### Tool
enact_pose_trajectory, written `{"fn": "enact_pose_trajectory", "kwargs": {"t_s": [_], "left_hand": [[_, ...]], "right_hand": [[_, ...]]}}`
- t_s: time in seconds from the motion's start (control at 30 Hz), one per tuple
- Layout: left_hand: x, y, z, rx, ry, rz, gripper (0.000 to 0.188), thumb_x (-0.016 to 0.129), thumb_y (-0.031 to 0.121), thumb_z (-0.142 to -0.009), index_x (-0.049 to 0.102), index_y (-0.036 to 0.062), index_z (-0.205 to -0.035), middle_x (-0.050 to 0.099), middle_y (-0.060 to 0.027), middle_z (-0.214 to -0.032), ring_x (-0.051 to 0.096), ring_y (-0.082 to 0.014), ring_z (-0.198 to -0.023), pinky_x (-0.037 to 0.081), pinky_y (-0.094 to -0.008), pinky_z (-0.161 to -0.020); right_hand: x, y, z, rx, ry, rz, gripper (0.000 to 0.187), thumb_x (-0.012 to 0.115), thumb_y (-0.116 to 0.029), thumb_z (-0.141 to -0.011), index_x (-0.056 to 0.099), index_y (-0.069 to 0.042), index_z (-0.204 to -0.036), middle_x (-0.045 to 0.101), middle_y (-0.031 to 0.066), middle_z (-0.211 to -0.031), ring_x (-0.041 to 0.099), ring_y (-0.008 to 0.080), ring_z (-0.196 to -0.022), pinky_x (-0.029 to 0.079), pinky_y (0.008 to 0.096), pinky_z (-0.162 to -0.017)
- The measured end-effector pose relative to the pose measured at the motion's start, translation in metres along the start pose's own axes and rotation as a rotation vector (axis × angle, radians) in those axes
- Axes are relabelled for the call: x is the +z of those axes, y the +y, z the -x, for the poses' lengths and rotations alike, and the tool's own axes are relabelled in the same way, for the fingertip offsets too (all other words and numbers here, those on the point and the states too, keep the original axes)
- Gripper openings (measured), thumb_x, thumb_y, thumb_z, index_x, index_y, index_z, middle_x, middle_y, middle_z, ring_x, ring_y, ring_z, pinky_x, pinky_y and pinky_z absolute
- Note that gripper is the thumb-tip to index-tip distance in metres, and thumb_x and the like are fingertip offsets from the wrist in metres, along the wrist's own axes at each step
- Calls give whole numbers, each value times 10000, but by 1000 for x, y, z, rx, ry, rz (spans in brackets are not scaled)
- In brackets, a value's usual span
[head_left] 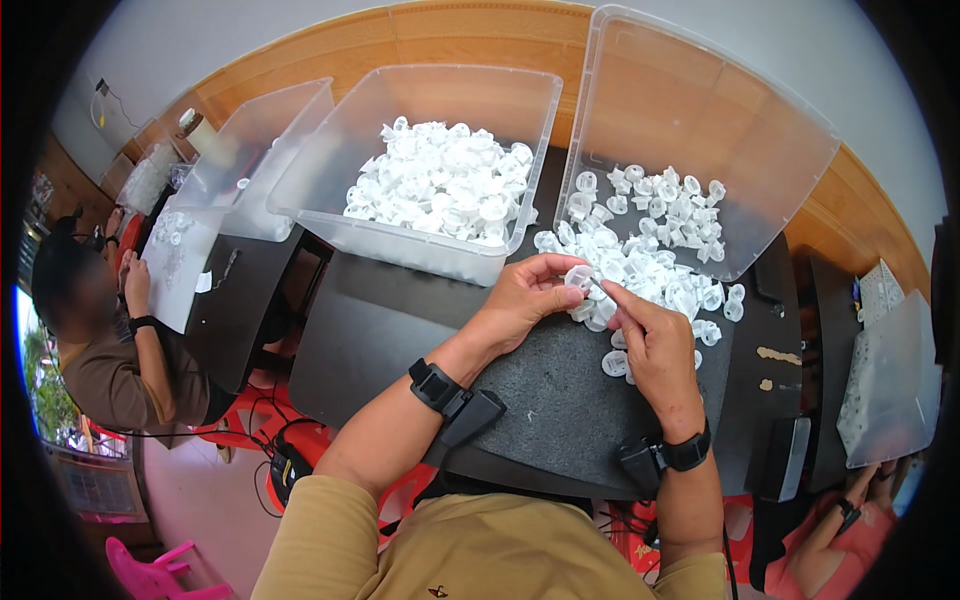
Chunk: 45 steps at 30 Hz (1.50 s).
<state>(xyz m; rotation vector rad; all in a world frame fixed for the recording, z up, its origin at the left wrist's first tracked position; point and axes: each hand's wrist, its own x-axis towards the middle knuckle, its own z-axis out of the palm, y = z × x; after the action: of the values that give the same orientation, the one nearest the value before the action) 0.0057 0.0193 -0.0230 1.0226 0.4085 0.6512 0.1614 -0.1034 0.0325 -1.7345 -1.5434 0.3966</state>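
Observation:
My left hand (525,300) pinches a small round white plastic part (577,277) between thumb and fingers. Right beside it, my right hand (652,342) grips a slim, dark, stick-like tool (598,286), its tip against or very near the part. Most of the tool is hidden in my fingers, so its kind does not show. Just beyond both hands, a loose heap of similar white plastic parts (650,268) spreads over the dark table (375,330). A few single parts (615,364) lie beside my right hand.
A clear plastic bin (400,235) full of white parts stands at the back left. Another clear bin (700,110) lies tipped toward me, parts spilling from it. Co-workers sit at left (140,340) and lower right (835,545). Black straps with boxes (472,415) circle my wrists.

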Motion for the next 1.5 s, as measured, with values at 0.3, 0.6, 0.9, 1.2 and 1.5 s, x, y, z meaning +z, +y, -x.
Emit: {"fn": "enact_pose_trajectory", "kwargs": {"t_s": [0.3,0.6,0.9,1.2,1.5], "left_hand": [[0,0,0,-12,16,-24,363,679,29,-851,563,-7,-1194,628,-82,-1110,621,-132,-986,521,-262,-881],[0,-2,-1,-8,19,-45,352,677,14,-848,574,-8,-1184,625,-88,-1120,618,-129,-980,522,-259,-876],[0,-3,0,-8,21,-51,346,675,0,-843,580,-15,-1176,614,-94,-1146,614,-127,-994,519,-262,-891],[1,-3,0,0,26,-50,343,681,-4,-836,584,-15,-1165,613,-97,-1155,611,-134,-1010,514,-269,-903],[1,-6,0,25,37,-87,332,689,-15,-826,595,-14,-1144,614,-97,-1156,609,-139,-1019,507,-274,-914]], "right_hand": [[3,1,0,32,-37,-62,325,545,-33,-873,646,-85,-1178,646,150,-704,646,281,-635,484,354,-608],[3,0,1,-23,-40,-5,293,553,-48,-874,655,-82,-1147,630,142,-728,623,295,-657,472,380,-619],[4,-3,2,-33,-12,78,287,559,-52,-869,662,-95,-1134,627,138,-725,617,314,-660,461,399,-609],[5,-3,2,-21,-4,72,276,559,-57,-874,665,-94,-1126,634,144,-739,620,322,-660,463,402,-606],[5,-8,4,-53,10,188,255,558,-68,-876,667,-112,-1102,653,141,-800,629,339,-704,479,424,-609]]}}
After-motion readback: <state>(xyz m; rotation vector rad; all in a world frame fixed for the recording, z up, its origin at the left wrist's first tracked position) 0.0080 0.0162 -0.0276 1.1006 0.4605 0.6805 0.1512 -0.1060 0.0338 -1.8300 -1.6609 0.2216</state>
